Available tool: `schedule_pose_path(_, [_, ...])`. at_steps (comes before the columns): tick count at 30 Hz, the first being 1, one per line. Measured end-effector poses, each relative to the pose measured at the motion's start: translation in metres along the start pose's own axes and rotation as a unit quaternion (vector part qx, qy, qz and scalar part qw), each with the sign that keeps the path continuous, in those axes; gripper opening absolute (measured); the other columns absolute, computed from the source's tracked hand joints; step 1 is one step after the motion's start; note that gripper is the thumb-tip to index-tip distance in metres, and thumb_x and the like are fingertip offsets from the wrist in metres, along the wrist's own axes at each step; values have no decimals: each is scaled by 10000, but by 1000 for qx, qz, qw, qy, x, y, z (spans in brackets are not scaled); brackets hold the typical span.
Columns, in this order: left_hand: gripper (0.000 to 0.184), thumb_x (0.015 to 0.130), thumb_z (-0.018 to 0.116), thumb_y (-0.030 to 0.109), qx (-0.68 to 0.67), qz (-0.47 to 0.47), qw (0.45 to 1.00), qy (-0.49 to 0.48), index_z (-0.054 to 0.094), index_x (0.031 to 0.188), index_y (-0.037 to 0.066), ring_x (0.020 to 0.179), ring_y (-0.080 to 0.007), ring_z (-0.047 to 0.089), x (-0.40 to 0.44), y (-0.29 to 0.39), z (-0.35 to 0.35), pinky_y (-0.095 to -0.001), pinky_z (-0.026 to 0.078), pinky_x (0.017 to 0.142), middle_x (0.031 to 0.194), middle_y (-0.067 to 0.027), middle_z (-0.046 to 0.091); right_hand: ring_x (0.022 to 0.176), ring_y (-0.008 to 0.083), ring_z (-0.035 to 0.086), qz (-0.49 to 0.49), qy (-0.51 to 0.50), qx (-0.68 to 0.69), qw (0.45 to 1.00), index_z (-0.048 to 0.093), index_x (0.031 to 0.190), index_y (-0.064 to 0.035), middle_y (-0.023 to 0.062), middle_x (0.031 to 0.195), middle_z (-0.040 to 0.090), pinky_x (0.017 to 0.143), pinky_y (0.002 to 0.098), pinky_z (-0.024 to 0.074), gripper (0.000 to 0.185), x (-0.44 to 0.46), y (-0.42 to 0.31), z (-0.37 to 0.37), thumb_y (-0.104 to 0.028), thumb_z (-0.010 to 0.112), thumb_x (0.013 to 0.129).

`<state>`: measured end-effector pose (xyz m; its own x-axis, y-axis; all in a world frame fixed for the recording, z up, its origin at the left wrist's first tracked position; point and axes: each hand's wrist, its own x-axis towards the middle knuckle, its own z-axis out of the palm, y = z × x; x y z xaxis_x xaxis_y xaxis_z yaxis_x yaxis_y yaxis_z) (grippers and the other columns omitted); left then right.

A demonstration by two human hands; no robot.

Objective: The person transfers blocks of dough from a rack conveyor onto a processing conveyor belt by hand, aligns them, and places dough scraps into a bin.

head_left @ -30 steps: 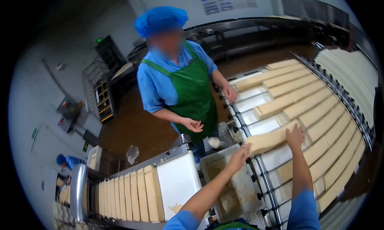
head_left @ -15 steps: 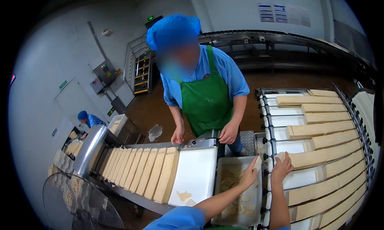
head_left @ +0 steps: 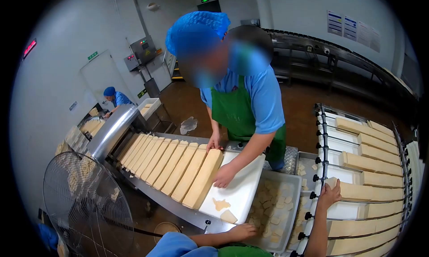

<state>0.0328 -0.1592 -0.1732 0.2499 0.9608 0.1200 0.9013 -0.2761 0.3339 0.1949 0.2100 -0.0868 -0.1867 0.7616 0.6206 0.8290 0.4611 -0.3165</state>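
Note:
My left hand (head_left: 242, 232) is at the near corner of a grey bin (head_left: 292, 208), fingers stretched out and nothing visible in them. Loose thin pale squares (head_left: 268, 203) lie inside that bin. My right hand (head_left: 330, 195) reaches to the slatted rack on the right. Its fingers curl round the near end of a long row of pale squares (head_left: 357, 192) in one lane. On the white belt (head_left: 237, 185), a co-worker's two hands touch the front row of stacked squares (head_left: 202, 181), one at its far end, one along its side.
Several more rows (head_left: 161, 161) lie side by side on the conveyor, behind a steel roller cover (head_left: 114, 128). A large wire fan (head_left: 87, 208) stands at lower left. Dark rods and black knobs (head_left: 318, 160) edge the rack. Another person (head_left: 117, 97) works farther back.
My left hand has left the rack's edge and moved left to the bin's near corner. My right hand stays at a row's end. The co-worker has leaned in, hands now on the front row.

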Motion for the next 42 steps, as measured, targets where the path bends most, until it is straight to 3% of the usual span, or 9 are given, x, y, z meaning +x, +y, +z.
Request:
schedule_pose_path(4, [307, 750, 611, 175, -30, -104, 993, -45, 574, 1038, 74, 1055, -243, 520, 10, 12, -20, -365, 438, 875, 1068, -80, 546, 1240, 281, 417, 17, -10, -7, 1000, 711, 904, -156, 107, 1431, 366, 949, 475, 295, 185, 4, -14, -12, -158, 728, 720])
schedule_pose_path(19, [233, 769, 599, 176, -39, -50, 997, 36, 590, 977, 70, 995, -241, 534, 2, 13, -24, -356, 462, 826, 1015, -73, 545, 1236, 287, 419, 39, -11, -40, 998, 695, 941, -160, 116, 1444, 338, 951, 481, 300, 243, 3, -18, -14, -159, 723, 700])
schedule_pose_path(21, [257, 763, 593, 168, -46, -42, 997, -41, 587, 997, 61, 984, -249, 538, 3, 11, -22, -357, 471, 820, 1031, -81, 543, 1240, 285, 412, 50, -14, -43, 998, 696, 944, -170, 104, 1446, 339, 963, 484, 291, 233, 3, -14, -7, -156, 713, 712])
schedule_pose_path(24, [295, 757, 585, 128, -69, 18, 997, 5, 573, 1042, 53, 981, -258, 537, -2, 7, -21, -366, 483, 809, 1038, -85, 537, 1257, 278, 387, 133, 44, -66, 988, 707, 905, -179, 72, 1452, 339, 988, 498, 270, 165, 2, -9, 2, -149, 681, 745])
schedule_pose_path(27, [322, 757, 574, 85, -131, 49, 990, 10, 568, 1078, 63, 1022, -263, 543, -11, 13, -34, -371, 490, 817, 1098, -85, 542, 1268, 274, 369, 201, -49, -73, 976, 715, 849, -178, 54, 1451, 345, 1007, 514, 249, 105, 7, -24, -13, -148, 648, 776])
schedule_pose_path(31, [348, 759, 579, 66, -173, 51, 980, 89, 572, 1106, 90, 1050, -272, 556, -35, 14, -44, -369, 497, 826, 1163, -87, 543, 1242, 275, 396, 86, -57, -78, 992, 714, 826, -155, 82, 1371, 437, 973, 512, 273, 102, 6, -11, -3, -144, 632, 767])
schedule_pose_path(37, [242, 771, 622, 71, -99, -240, 938, 231, 594, 1010, 49, 969, -348, 589, -80, -10, -101, -399, 489, 822, 1063, -160, 607, 1160, 266, 480, -53, 7, -105, 993, 682, 906, -137, 87, 1198, 559, 903, 484, 314, 177, 4, 3, 10, -146, 627, 739])
schedule_pose_path(40, [288, 797, 576, 64, -28, -348, 853, 388, 588, 1083, 28, 996, -381, 550, -116, -31, -118, -443, 436, 885, 1052, -184, 594, 1125, 259, 519, -99, 38, -94, 990, 661, 886, -151, 87, 1167, 592, 887, 478, 337, 154, 7, -3, 2, -139, 629, 735])
schedule_pose_path(42, [462, 815, 614, 160, 55, -510, 775, 369, 494, 1226, -12, 1115, -406, 460, -144, -49, -111, -471, 339, 980, 1172, -233, 521, 1039, 275, 558, -180, 60, -39, 981, 653, 846, -133, 95, 1083, 617, 837, 468, 364, 153, 7, -14, -4, -118, 627, 696])
